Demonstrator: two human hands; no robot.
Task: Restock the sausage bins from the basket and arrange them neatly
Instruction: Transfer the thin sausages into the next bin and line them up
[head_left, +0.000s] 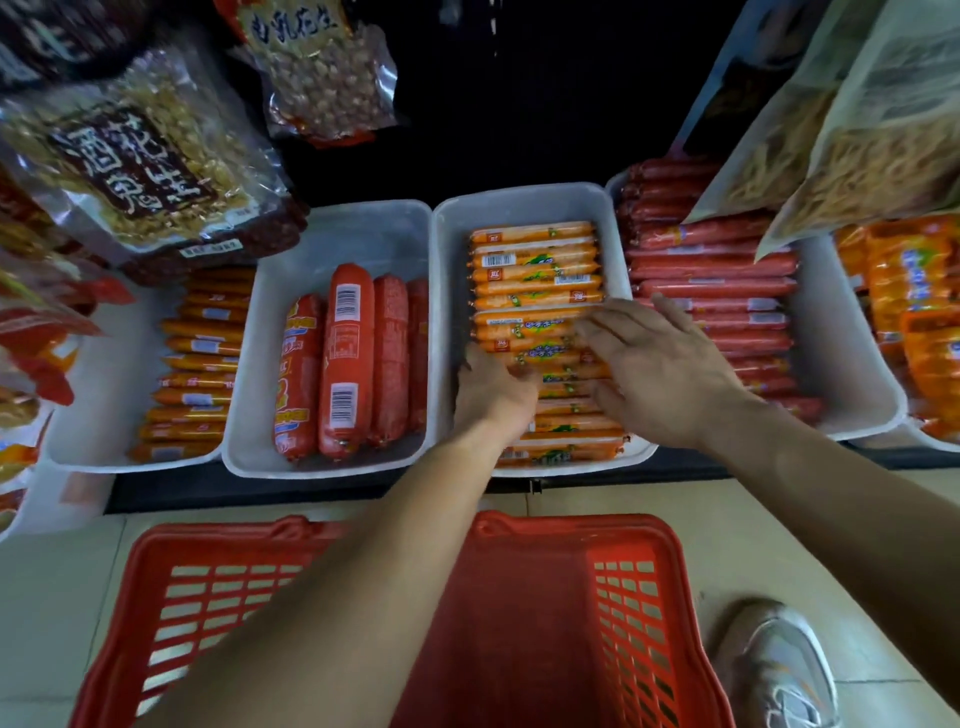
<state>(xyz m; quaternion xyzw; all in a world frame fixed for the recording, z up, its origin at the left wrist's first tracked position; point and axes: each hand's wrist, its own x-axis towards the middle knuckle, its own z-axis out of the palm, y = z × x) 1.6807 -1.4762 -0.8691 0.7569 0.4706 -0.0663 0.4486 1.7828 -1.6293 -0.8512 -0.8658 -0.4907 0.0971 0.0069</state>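
Note:
A white bin (447, 291) in the middle of the shelf holds a row of thin orange sausages (535, 270) lying crosswise. Both of my hands rest on that row. My left hand (493, 395) presses on the sausages near the bin's left wall, fingers curled over them. My right hand (660, 369) lies flat with spread fingers on the right ends of the sausages. Neither hand visibly grips one. The red plastic basket (613, 597) stands on the floor below the shelf; my forearms hide part of its inside, and the visible part shows no sausages.
Left of the middle bin, a white bin (280, 291) holds thick red sausages (345, 358). Further left lies a bin of orange sausages (197, 364). To the right, a bin (841, 364) holds thin red sausages (711, 270). Snack bags (135, 161) hang overhead. A shoe (779, 670) stands beside the basket.

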